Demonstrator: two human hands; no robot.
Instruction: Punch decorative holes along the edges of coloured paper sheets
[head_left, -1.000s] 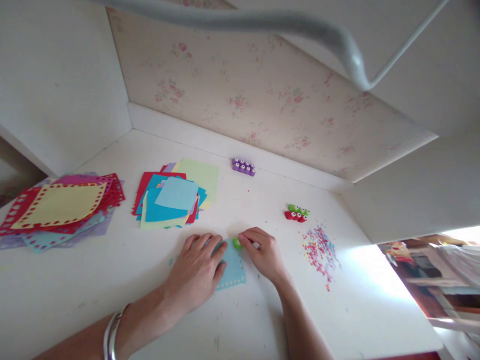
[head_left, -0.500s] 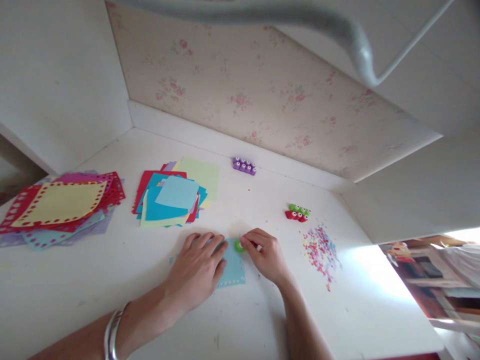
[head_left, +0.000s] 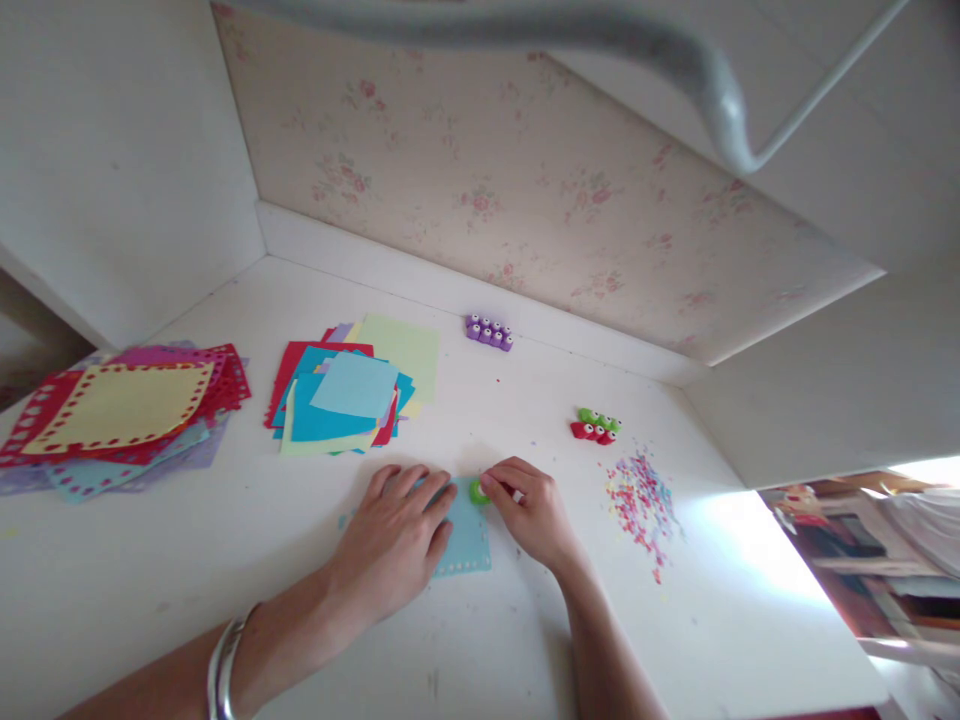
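Observation:
A light blue sheet of paper (head_left: 469, 540) lies flat on the white table, with a row of small punched holes along its near edge. My left hand (head_left: 401, 530) rests spread over the sheet's left part, pressing on it and hiding much of it. At the sheet's far right corner sits a small green craft punch (head_left: 477, 492). The thumb and fingers of my right hand (head_left: 529, 505) are closed on this punch, covering part of it.
Left of my hands lie a stack of coloured paper (head_left: 337, 400) and a pile of punched sheets (head_left: 135, 410). Purple punches (head_left: 489, 332) stand near the back wall, green and red punches (head_left: 596, 427) at right. Beside those is scattered confetti (head_left: 641, 500).
Almost nothing differs. Both hands, the sheet and the green punch stay in the same place, with at most a tiny shift of the right fingers.

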